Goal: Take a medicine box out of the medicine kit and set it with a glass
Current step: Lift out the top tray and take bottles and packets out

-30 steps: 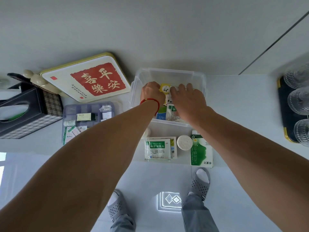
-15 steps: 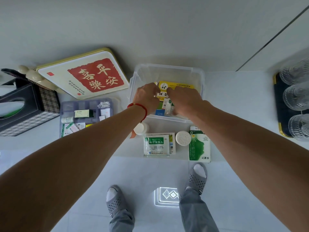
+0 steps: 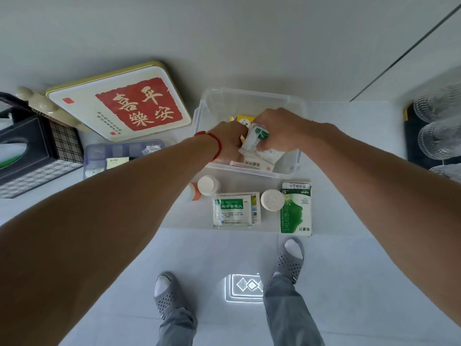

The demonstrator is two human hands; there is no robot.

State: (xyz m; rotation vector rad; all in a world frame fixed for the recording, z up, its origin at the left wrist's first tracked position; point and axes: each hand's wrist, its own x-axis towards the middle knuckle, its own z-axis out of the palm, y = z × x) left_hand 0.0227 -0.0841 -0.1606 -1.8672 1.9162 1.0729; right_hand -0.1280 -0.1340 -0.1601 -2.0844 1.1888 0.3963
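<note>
Step in hand, as I judge it: sorting through the medicine kit (image 3: 252,96) for one box to lift out; the kit is the clear plastic tub near the back of the white surface (image 3: 349,196), its lid off.

Doing it well, my reckoning: settle on a single box and pinch it by its long edges; lift straight up over the tub's rim so loose packets do not ride along; keep the other hand down on the remaining packs to steady them; then carry right, toward the glasses (image 3: 439,141) on the dark tray (image 3: 411,146) at the right edge, well apart from the kit.

Left hand (image 3: 229,138): inside the tub, fingers curled shut around the near side of a white-and-green packet (image 3: 257,136); red cord at the wrist.

Right hand (image 3: 279,128): also in the tub, fingers bent over the same packet from the far side; both hands seem to grip it together, though how firmly I cannot tell, the frame being blurred there.

A yellow box (image 3: 243,119) shows just behind the hands, inside the tub; a flat white box (image 3: 249,165) lies against the tub's near wall; which one is meant for the glass I cannot tell.

Already out, in front of the kit: a green-and-white sachet (image 3: 233,208), a tall green box (image 3: 295,211), two white-capped bottles (image 3: 208,184).
</note>
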